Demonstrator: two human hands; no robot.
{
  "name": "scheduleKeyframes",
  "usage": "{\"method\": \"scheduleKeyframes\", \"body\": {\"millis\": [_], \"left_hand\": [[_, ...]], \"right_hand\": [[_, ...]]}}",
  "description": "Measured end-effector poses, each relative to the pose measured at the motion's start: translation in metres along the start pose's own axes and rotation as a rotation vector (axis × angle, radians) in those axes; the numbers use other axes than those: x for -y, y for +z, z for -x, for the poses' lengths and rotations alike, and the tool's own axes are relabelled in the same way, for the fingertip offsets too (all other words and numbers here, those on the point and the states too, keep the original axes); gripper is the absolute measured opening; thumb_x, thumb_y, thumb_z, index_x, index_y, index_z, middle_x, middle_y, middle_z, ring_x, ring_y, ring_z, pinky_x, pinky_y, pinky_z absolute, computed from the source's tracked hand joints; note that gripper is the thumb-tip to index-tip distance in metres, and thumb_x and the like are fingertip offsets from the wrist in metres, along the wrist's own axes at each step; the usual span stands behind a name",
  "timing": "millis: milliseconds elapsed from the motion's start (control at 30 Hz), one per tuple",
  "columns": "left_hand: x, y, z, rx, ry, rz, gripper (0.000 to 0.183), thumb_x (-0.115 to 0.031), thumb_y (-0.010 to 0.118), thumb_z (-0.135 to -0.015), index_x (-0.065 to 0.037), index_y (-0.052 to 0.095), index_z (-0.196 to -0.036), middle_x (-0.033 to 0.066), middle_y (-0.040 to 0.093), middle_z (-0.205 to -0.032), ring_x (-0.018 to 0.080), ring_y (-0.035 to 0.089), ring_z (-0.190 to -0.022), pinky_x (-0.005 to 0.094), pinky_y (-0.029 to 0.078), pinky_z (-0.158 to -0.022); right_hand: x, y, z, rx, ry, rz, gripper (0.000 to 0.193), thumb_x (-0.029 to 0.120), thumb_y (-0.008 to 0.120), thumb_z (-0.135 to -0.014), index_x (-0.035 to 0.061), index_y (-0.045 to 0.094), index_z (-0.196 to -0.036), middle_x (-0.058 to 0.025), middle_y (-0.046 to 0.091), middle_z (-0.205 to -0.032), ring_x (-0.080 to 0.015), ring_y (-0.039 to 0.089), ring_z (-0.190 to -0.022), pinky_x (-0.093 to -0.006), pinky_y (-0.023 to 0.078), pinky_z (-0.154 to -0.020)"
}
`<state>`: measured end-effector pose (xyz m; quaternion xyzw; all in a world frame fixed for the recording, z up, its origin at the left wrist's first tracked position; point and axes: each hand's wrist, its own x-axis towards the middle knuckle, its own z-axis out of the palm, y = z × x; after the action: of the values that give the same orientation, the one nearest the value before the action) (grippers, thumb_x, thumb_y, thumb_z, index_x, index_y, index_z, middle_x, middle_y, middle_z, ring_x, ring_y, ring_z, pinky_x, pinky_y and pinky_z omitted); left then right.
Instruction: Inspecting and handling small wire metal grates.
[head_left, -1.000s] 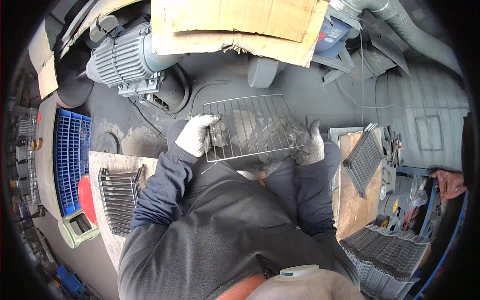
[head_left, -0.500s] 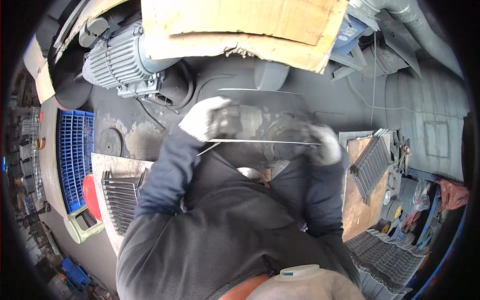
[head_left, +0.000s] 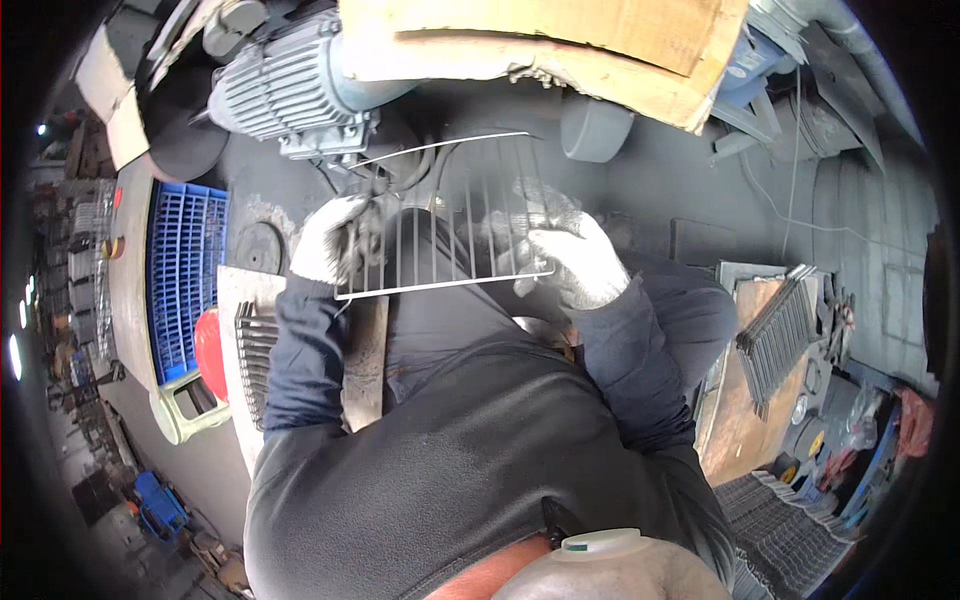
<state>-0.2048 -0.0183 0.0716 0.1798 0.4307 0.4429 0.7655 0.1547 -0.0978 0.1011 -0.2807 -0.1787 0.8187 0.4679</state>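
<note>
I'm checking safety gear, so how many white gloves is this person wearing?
2: one white glove on the left hand, at the left side of the wire rack, and one on the right hand, at its right side. Neither is fully hidden.

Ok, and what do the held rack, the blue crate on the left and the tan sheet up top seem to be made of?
Wire rack: metal, probably steel; thin stiff bars, with a bright gleam along the near edge.
Blue crate: likely moulded plastic, judging by its even colour and regular grid.
Tan sheet: apparently cardboard, matt, with a ragged, torn edge.
</note>
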Motion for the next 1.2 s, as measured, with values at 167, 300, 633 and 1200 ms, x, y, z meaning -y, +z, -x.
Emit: {"method": "scheduleKeyframes", "body": {"millis": [167,300,633,1200], "left_hand": [[-0.028,0.01,0.086,0.09,0.045,-0.084,0.026,-0.006,0.067,-0.099,0.001,0.065,-0.124,0.009,0.075,-0.093,0.0189,0.075,-0.08,0.0279,0.063,-0.069],[-0.003,0.004,0.095,-0.016,0.172,-0.153,0.032,-0.006,0.067,-0.097,0.001,0.064,-0.128,0.0072,0.074,-0.095,0.0166,0.073,-0.081,0.0297,0.061,-0.069],[0.029,0.089,0.105,0.258,0.146,-0.273,0.036,-0.019,0.072,-0.098,0.003,0.063,-0.126,0.0102,0.072,-0.087,0.0169,0.07,-0.067,0.0306,0.06,-0.054],[0.04,0.13,0.082,0.406,0.202,-0.315,0.038,-0.024,0.064,-0.103,0.002,0.059,-0.131,0.0113,0.065,-0.072,0.0205,0.062,-0.055,0.0351,0.055,-0.053]], "right_hand": [[-0.01,0.021,0.015,0.097,0.02,0.158,0.067,0.0,0.059,-0.102,0.0061,0.035,-0.164,-0.0249,0.066,-0.138,-0.0229,0.073,-0.096,-0.0317,0.061,-0.077],[-0.013,0.017,0.045,0.059,-0.027,0.245,0.065,-0.004,0.058,-0.1,0.0026,0.039,-0.161,-0.0232,0.067,-0.137,-0.0273,0.073,-0.107,-0.0393,0.061,-0.09],[0.003,0.009,0.112,-0.194,-0.176,0.255,0.05,0.012,0.063,-0.107,0.0001,0.049,-0.153,-0.0159,0.064,-0.135,-0.0212,0.068,-0.108,-0.0334,0.061,-0.086],[0.007,-0.022,0.132,-0.251,-0.373,0.384,0.047,0.013,0.066,-0.103,-0.0075,0.055,-0.144,-0.0179,0.07,-0.125,-0.0212,0.07,-0.107,-0.0328,0.058,-0.09]]}}
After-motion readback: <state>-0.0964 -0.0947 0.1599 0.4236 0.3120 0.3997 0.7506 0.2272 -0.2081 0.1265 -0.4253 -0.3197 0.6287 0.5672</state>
